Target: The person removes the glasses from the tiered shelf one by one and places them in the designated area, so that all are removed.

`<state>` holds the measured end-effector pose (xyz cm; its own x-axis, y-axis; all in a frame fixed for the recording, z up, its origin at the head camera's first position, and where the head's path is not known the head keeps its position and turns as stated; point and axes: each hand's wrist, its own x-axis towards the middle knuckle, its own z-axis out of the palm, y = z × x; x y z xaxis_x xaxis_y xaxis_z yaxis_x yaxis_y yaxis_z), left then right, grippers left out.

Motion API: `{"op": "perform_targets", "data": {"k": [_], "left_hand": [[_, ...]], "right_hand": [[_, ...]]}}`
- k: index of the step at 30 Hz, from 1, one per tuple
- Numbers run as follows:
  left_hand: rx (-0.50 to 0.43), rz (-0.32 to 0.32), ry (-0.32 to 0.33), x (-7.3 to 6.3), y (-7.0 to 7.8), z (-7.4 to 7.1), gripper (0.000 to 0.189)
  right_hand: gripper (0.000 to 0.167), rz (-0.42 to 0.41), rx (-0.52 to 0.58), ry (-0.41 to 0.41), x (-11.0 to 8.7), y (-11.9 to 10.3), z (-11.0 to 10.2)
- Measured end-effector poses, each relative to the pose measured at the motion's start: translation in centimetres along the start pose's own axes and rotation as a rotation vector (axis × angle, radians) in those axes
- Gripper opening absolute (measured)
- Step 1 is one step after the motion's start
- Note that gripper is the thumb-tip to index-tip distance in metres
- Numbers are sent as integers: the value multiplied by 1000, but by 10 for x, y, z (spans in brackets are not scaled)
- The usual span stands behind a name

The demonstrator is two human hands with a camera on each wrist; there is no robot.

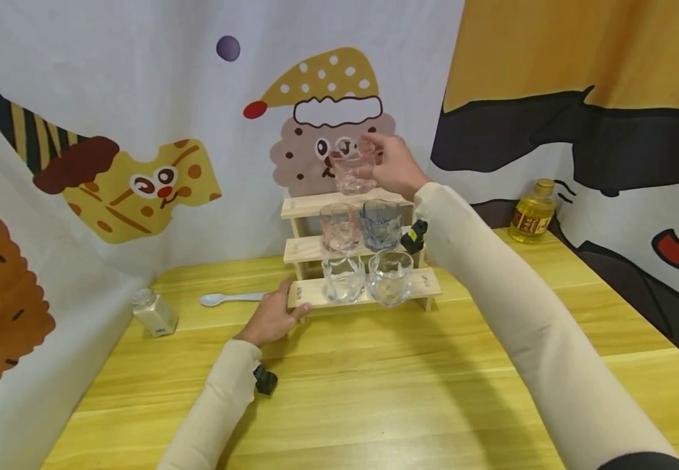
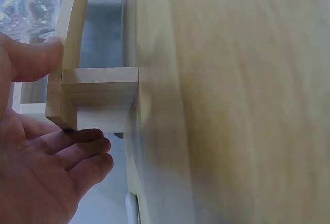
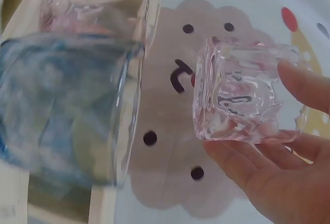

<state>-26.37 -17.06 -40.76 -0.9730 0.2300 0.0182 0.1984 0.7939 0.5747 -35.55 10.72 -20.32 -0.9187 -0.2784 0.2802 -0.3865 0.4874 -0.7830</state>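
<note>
A three-step wooden display stand (image 1: 369, 300) stands at the back of the table. My right hand (image 1: 395, 163) holds a pale pink glass (image 1: 354, 175) by its side, just over the top step; in the right wrist view, thumb and fingers lie on opposite sides of this glass (image 3: 242, 95). My left hand (image 1: 271, 316) grips the left end of the lowest step, its thumb (image 2: 36, 59) on top of the plank. On the middle step are a pink glass (image 1: 340, 228) and a blue-grey glass (image 1: 381, 225). Two clear glasses (image 1: 344, 279) sit on the lowest step.
A white spoon (image 1: 228, 298) lies left of the stand, partly behind my left hand. Farther left is a small jar (image 1: 155, 313) of pale contents. An oil bottle (image 1: 533, 212) stands at the back right. A printed cloth (image 1: 245, 170) hangs behind the table.
</note>
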Motion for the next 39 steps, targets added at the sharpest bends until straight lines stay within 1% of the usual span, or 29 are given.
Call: {"op": "perform_targets", "data": {"k": [10,13,16,20,24,25,31,39], "left_hand": [[-8,-10,8,-3,-3,0,83],[-5,-14,12,-4,-3,-1,82],[-8,-3,11,-3,-2,-1,82],[-10,12,4,-2,-1,0,82],[-12,14,-1,-1,-1,0,81],[-18,14,-3,0,-1,0,81],[-18,17,-6,0,-2,-1,81],[-7,13,-8,0,-3,-1,81]], "right_hand": [[76,-2,2,-25,-32,21,-29],[76,-9,-10,-32,-45,30,-38],[74,-10,-11,-31,-58,40,-47],[72,12,-9,-25,-76,54,-57],[72,38,-5,-6,-90,64,-64],[72,42,2,0,-93,66,-66],[74,51,-48,17,-103,77,-74],[76,114,-85,29,-119,102,-82]]}}
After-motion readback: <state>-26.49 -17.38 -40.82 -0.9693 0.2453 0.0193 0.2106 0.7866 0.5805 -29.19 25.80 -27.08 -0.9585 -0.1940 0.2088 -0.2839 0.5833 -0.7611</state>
